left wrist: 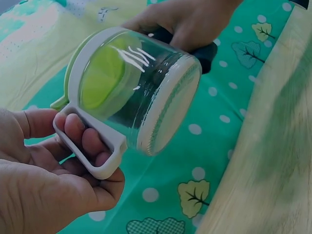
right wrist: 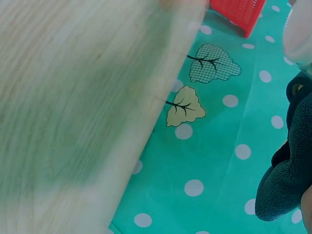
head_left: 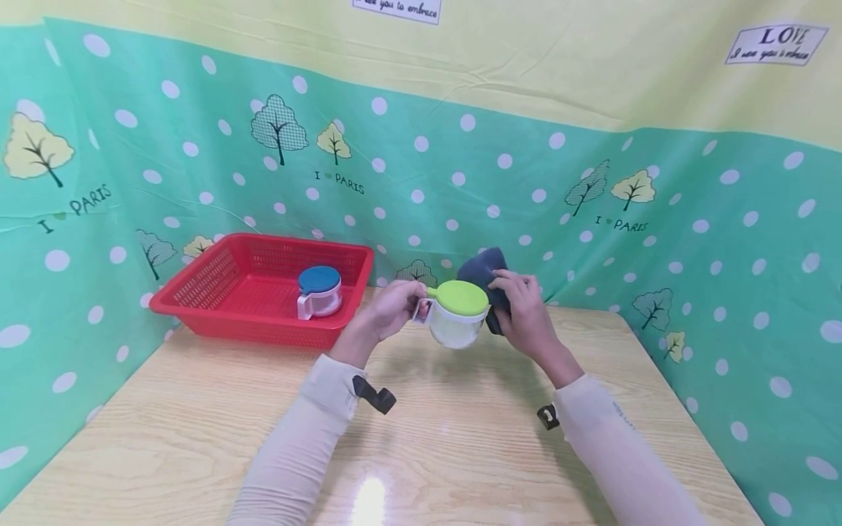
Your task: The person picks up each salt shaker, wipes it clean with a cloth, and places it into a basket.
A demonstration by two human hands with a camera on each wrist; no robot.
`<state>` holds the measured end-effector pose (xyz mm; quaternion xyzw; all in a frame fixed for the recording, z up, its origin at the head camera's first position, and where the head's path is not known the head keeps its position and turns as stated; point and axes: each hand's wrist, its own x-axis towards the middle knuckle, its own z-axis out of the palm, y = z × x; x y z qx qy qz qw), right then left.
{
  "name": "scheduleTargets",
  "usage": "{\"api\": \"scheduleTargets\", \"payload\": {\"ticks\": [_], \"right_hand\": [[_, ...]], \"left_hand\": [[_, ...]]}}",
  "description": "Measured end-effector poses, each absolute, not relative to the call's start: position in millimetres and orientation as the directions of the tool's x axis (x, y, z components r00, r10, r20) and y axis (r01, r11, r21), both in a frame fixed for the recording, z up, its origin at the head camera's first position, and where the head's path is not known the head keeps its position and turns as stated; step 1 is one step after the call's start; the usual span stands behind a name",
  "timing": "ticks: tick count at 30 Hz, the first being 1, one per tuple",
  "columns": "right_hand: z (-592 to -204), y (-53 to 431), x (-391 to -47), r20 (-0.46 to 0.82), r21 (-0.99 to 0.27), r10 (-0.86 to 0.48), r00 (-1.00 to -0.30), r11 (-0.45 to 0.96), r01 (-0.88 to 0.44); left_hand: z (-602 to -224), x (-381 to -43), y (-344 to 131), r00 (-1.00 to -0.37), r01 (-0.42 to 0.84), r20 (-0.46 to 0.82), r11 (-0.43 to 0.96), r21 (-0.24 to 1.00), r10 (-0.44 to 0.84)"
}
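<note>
My left hand (head_left: 393, 307) grips the white handle of a clear glass seasoning jar (head_left: 455, 330) with a green lid (head_left: 463, 297), its fingers through the handle loop. The jar is held up over the table, and in the left wrist view it appears tilted, its base (left wrist: 170, 109) facing right. A dark blue-grey cloth (head_left: 483, 269) is bunched in my right hand (head_left: 526, 314), against the jar's far right side. Only the cloth (right wrist: 287, 170) and a sliver of that hand show at the right edge of the right wrist view.
A red plastic basket (head_left: 263, 330) stands at the back left of the wooden table (head_left: 434, 446). Inside it sits a similar jar (head_left: 325, 301) with a blue lid (head_left: 319, 278). A green polka-dot curtain (head_left: 460, 197) hangs behind and along both sides.
</note>
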<state>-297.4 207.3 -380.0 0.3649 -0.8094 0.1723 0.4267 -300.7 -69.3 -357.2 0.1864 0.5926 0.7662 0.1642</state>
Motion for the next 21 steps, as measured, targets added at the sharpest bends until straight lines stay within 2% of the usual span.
{"api": "scheduleTargets", "payload": {"ticks": [11, 21], "right_hand": [[-388, 208, -300, 0.802, 0.043, -0.462, -0.379, 0.677, -0.734], [-409, 205, -297, 0.785, -0.018, -0.462, -0.413, 0.649, -0.761]], "left_hand": [[-359, -302, -71, -0.874, -0.031, 0.085, -0.229, 0.973, 0.479], [-355, -304, -78, -0.885, -0.018, 0.104, -0.256, 0.967, 0.455]]}}
